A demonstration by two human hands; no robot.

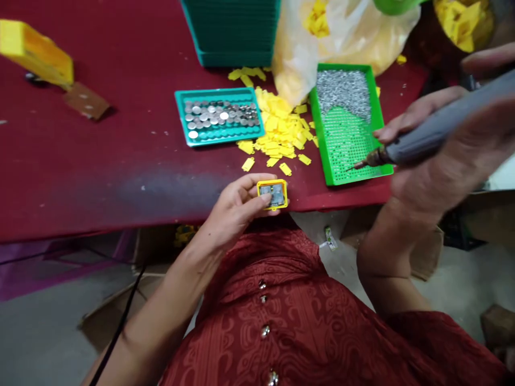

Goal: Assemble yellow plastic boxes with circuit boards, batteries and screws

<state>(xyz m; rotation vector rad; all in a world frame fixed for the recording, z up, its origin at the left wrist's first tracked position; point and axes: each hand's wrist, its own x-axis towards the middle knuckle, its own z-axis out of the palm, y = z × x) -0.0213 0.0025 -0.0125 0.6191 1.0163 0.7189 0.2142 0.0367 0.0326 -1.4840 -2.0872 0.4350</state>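
Note:
Near the table's front edge, my left hand (245, 201) grips a small yellow plastic case (286, 194), its thumb pressed on the grey parts inside. My right hand (434, 145) is wrapped round a grey electric screwdriver (434, 120). The thin bit of the screwdriver points down-left over a green tray (328, 174) with a perforated bottom. Small silver screws (341, 88) are heaped in the far part of that tray. Whether a screw sits on the bit's tip is too small to tell.
Left of a pile of small yellow plastic pieces (281, 126) lies a teal tray (183, 131) of round coin cells (213, 112). Behind stand stacked dark green trays (235, 32) and a plastic bag (354, 40). A yellow object (36, 51) is at far left.

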